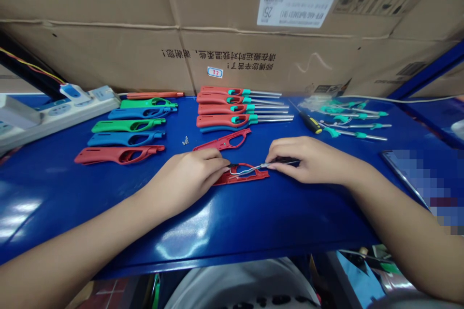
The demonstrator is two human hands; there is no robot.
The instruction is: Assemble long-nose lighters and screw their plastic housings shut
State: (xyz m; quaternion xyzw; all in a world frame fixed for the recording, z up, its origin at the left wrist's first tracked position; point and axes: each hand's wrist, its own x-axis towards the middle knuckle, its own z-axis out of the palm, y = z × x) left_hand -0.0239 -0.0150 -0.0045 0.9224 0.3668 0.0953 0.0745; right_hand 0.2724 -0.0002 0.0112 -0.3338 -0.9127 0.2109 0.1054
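A red half shell lies open side up on the blue table, its left end under my left hand. The fingers of my left hand are pinched on a small black part with thin wires running from it. Those wires stretch over the shell to a metal tube, which the pinched fingers of my right hand hold near the shell's right end. Just behind, another red half shell rests on the table. Small screws lie to its left.
Red, green and blue shells are lined up at left beside a power strip. Red lighters lie at the back. On the right are a screwdriver, metal-tube assemblies and a phone. Cardboard boxes stand behind.
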